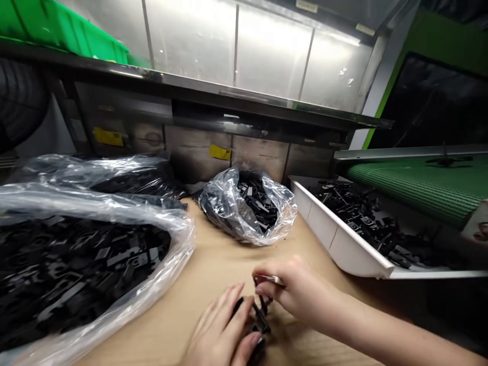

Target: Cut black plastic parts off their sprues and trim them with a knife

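Both my hands meet low in the middle of the brown cardboard-covered table (213, 264). My left hand (223, 328) lies over a small black plastic part (261, 320), fingers curled round it. My right hand (293, 292) pinches a thin metal tool (269, 279) against the same part. A clear bag of black plastic parts (247, 206) stands just beyond my hands. A much larger open bag of similar black parts (76, 264) fills the left side.
A white tray (343, 239) with several loose black parts sits at the right, below a green conveyor belt (419, 185). A steel shelf (190, 86) with a green bin (64, 30) runs overhead. Another filled bag (114, 175) lies at the back left.
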Demonstrator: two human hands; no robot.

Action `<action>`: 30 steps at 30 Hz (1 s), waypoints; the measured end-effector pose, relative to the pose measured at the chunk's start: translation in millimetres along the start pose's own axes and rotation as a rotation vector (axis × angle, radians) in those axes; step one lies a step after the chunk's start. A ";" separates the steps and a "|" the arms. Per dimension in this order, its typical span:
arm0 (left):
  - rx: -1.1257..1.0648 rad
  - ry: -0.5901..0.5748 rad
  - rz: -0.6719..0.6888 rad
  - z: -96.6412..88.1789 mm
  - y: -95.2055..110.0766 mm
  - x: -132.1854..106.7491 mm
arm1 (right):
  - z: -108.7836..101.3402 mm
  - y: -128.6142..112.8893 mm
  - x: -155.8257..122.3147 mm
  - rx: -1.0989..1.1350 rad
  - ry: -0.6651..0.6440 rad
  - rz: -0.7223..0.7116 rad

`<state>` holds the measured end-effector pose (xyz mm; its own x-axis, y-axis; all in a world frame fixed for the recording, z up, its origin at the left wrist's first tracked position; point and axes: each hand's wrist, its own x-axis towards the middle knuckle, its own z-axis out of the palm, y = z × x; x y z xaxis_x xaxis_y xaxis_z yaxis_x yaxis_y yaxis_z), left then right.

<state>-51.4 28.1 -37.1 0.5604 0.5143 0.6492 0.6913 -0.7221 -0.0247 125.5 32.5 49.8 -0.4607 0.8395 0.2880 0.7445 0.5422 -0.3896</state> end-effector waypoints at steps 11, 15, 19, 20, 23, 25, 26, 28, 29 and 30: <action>0.013 0.006 -0.021 -9.2 10.4 -8.0 | 20.1 -18.7 -7.4 0.000 -0.125 -0.076; -0.014 -0.008 0.015 -9.5 8.3 -8.7 | 8.7 -9.1 0.7 0.166 -0.192 0.113; -0.098 0.128 -0.079 -5.8 11.8 -4.9 | -7.6 33.7 -0.1 0.436 -0.268 0.432; -0.116 0.167 -0.113 -4.7 13.1 -3.1 | -8.2 44.5 -2.5 0.485 -0.284 0.485; -0.138 0.213 -0.155 -2.6 15.6 3.3 | -6.4 64.1 -11.1 0.549 -0.277 0.571; -0.139 0.199 -0.147 -1.6 16.3 6.9 | -8.7 63.8 -17.0 0.536 -0.246 0.562; -0.138 0.188 -0.140 -1.1 16.6 7.9 | -12.0 60.5 -20.6 0.513 -0.218 0.541; -0.133 0.159 -0.129 -0.1 18.0 8.0 | -21.5 51.4 -30.8 0.421 -0.114 0.482; -0.130 0.139 -0.127 0.3 19.2 7.2 | -26.1 47.4 -37.7 0.345 -0.028 0.449; -0.128 0.113 -0.127 0.2 20.8 6.3 | -29.2 44.8 -45.7 0.252 0.077 0.412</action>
<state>-33.4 16.4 -33.7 0.4124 0.5552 0.7222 0.6859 -0.7110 0.1549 194.0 17.4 44.7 -0.1077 0.9862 0.1254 0.7131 0.1645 -0.6815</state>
